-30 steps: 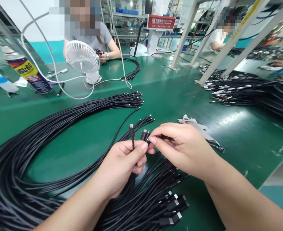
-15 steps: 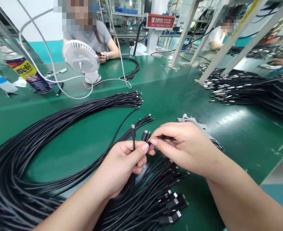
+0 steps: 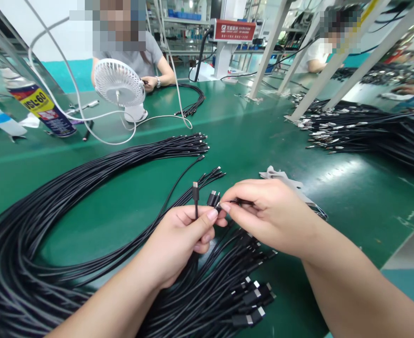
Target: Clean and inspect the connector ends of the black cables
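Several black USB cables are gripped in my left hand (image 3: pixel 187 232), its thumb pressed over them. One slim plug (image 3: pixel 196 192) stands upright above the fingers, and wider black plugs (image 3: pixel 213 198) show just to its right. My right hand (image 3: pixel 272 213) meets the left thumb, its thumb and forefinger pinched at a small cable end. A dark slim piece lies inside the right fingers, mostly hidden, and I cannot make out what it is. Under both hands a thick bundle of black cables (image 3: pixel 192 300) spreads out, with metal-tipped plugs at its right end.
The bundle loops left across the green table (image 3: pixel 249 136). A grey cloth (image 3: pixel 280 176) lies behind my right hand. Farther back stand a white fan (image 3: pixel 118 82) and a spray can (image 3: pixel 42 108). More cables (image 3: pixel 376 129) are piled at right. A co-worker (image 3: pixel 150 56) sits opposite.
My hands stay almost where they were, and the upright plug has shifted very slightly. The co-worker opposite has moved their hand a little.
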Motion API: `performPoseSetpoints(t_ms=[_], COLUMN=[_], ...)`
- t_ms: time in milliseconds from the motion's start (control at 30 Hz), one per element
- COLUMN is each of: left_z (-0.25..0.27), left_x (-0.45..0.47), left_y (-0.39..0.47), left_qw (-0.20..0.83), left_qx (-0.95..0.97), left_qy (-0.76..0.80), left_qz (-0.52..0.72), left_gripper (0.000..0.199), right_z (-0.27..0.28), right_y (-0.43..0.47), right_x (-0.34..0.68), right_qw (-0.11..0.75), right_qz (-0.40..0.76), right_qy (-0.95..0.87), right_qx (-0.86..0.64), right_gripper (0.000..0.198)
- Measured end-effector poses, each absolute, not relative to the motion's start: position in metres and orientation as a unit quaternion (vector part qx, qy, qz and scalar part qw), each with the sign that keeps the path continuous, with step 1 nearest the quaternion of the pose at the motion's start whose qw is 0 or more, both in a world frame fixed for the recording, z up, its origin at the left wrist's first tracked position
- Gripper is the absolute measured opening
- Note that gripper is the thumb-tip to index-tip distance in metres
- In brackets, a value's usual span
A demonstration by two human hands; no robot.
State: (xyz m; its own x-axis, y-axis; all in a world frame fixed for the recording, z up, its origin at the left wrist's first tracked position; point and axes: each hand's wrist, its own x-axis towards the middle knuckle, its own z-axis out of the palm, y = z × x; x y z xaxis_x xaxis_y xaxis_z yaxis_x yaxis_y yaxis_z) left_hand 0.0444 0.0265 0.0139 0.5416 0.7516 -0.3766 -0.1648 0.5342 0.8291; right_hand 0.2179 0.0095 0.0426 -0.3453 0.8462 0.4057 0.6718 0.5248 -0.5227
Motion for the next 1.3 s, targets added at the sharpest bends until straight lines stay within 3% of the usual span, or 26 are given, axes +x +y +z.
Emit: performPoseSetpoints(t_ms=[900,1067,1200,1300], left_z=[0.0094,0.0108,0.0104,0.0084], left_x=[0.043,0.0416,0.0395,0.039], left_y=[0.0289,0.028,0.0278,0.0285], left_qw=[0.788,0.792,0.79,0.786], left_qx=[0.403,0.401,0.407,0.42], left_qy=[0.362,0.354,0.347,0.341], left_qz=[0.293,0.294,0.301,0.3], left_gripper=[0.023,0.023,0.024,0.025], right_z=[0.0394,0.0368,0.0382,0.04], right_y=[0.0115,0.0138,0.014,0.0121], right_x=[0.2189,0.2182,0.2169,0.2157], right_qw=[0.336,0.333,0.341,0.355], right_qz=[0.172,0.131,0.125,0.166], right_qy=[-0.793,-0.769,-0.768,-0.767], right_qx=[-0.477,-0.529,-0.528,-0.508], right_gripper=[0.019,0.017,0.027,0.019])
